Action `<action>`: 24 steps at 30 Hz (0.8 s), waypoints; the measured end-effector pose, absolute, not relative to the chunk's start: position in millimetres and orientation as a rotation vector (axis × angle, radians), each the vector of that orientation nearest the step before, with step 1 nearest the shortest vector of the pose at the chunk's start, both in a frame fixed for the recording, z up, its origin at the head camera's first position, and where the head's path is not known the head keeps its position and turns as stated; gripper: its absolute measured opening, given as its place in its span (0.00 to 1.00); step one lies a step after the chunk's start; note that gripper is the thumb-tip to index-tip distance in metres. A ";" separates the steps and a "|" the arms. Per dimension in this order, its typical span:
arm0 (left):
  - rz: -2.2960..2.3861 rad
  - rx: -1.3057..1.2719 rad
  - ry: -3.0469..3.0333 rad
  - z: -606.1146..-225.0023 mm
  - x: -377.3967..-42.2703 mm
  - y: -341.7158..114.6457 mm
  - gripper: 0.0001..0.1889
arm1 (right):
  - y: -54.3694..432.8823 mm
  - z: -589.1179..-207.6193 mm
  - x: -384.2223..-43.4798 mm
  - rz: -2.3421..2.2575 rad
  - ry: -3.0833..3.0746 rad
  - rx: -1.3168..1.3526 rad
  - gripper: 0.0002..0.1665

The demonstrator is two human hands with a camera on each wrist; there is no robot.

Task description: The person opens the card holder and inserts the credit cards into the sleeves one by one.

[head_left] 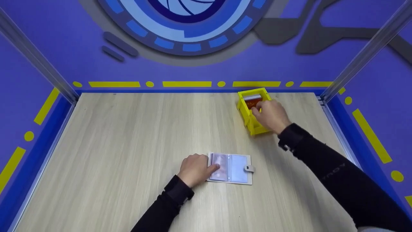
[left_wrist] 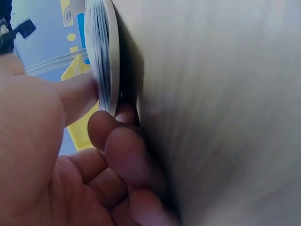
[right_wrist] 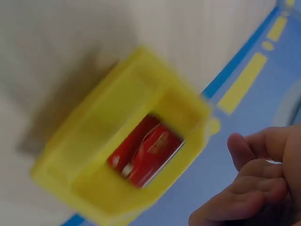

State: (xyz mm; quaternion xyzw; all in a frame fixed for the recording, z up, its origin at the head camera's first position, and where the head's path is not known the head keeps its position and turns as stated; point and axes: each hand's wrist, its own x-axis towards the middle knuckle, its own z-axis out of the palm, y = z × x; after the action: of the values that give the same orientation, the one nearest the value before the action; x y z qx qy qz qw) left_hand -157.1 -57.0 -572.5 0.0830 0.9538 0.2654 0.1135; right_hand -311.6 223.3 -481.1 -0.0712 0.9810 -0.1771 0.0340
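Left fingers [left_wrist: 124, 150]: pinch album [head_left: 238, 167] | right fingers [right_wrist: 225, 205]: partly hide yellow box [head_left: 255, 130]

No text can be read with certainty. A line of grey lettering [head_left: 333, 171] is printed along the forearm of the black fabric sleeve [head_left: 341, 185] on the right arm, but its characters are too faint to transcribe. Gold-toned lettering [right_wrist: 158, 142] stands on the face of the red rectangular card [right_wrist: 146, 151] inside the yellow open-topped plastic container [right_wrist: 94, 117], at the far right of the scene; blur renders it illegible.
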 end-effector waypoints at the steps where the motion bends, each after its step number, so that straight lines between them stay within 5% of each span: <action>1: 0.780 0.241 2.800 -572.5 -156.7 -57.7 0.32 | 225.2 -482.1 -318.6 -0.476 3.042 -0.226 0.21; 13: 0.777 0.262 2.806 -574.1 -155.0 -57.0 0.31 | 228.6 -506.2 -373.7 0.193 3.139 -0.502 0.24; 24: 0.747 0.268 2.811 -573.1 -159.1 -58.8 0.31 | 224.1 -521.3 -393.7 0.260 3.146 -0.532 0.17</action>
State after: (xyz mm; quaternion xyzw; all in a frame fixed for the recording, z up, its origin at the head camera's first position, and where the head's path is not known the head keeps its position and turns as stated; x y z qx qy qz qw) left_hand -159.1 -58.8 -573.1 0.0910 0.9565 0.2543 0.1100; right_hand -393.7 224.1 -521.3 -0.1662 0.9823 0.0812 -0.0301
